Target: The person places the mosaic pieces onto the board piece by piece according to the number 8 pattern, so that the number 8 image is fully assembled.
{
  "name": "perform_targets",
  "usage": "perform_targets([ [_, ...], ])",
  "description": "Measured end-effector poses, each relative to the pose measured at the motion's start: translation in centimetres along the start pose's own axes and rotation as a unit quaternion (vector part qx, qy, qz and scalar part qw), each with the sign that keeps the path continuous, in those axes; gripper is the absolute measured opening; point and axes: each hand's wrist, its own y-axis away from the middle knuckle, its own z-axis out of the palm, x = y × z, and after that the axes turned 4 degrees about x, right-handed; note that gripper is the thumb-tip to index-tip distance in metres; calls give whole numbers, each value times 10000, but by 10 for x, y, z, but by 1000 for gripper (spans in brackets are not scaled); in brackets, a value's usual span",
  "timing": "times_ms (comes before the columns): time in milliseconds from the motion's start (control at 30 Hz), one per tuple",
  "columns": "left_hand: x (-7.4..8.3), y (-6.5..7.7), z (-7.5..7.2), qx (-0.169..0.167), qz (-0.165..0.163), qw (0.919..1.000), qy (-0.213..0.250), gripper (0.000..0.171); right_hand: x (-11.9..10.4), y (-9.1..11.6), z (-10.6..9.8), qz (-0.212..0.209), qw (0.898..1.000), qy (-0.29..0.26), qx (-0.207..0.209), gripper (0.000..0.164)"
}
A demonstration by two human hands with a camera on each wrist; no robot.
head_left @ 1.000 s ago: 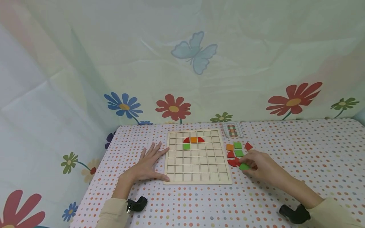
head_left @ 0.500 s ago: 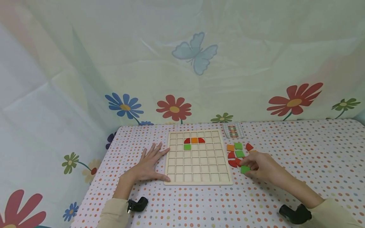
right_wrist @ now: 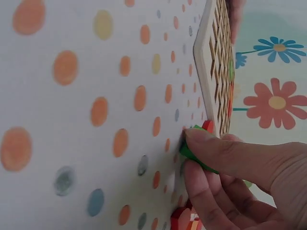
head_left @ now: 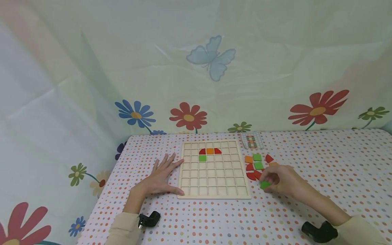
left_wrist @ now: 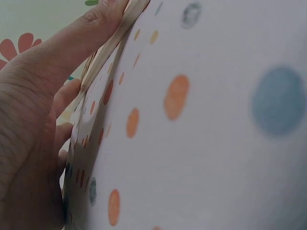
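Observation:
A wooden grid board (head_left: 215,196) lies on the dotted table. In its upper rows sit two red quarter-circle tiles, an orange square tile (head_left: 210,151) between them and a green square tile (head_left: 202,158) below the left one. My left hand (head_left: 160,177) is spread flat, thumb and fingertips touching the board's left edge. Right of the board, my right hand (head_left: 280,178) pinches a green square tile (right_wrist: 195,152) between thumb and fingers, close to the tabletop. Beside that hand lie loose tiles: red quarter circles (head_left: 250,176), green squares (head_left: 258,165) and an orange square (head_left: 249,159).
A small printed pattern card (head_left: 252,141) lies behind the loose tiles, near the table's back edge. A flowered curtain (head_left: 260,68) hangs behind the table. Each wrist carries a black camera; the left one (head_left: 149,219) hangs over the tabletop.
My right hand has drawn the green tile slightly toward me, away from the other loose tiles, and the tile now looks tilted. My left hand stays at the board's edge.

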Motion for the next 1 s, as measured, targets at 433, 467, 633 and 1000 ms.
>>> perform_targets([
  [433, -1, -1, 1, 3, -17, 10000, -36, 115, -32, -42, 6, -848, 9957, -287, 245, 27],
  [467, -1, -1, 1, 1, -22, 10000, -35, 115, -36, -48, 8, -901, 9950, -342, 264, 25],
  [633, 0, -1, 0, -48, -27, 10000, -16, 115, -51, -78, 17, -1117, 9914, -619, 290, 17],
  [1000, 0, -1, -2, -108, -89, 9999, -14, 116, -56, -119, 46, -874, 9935, -724, -97, 13],
])
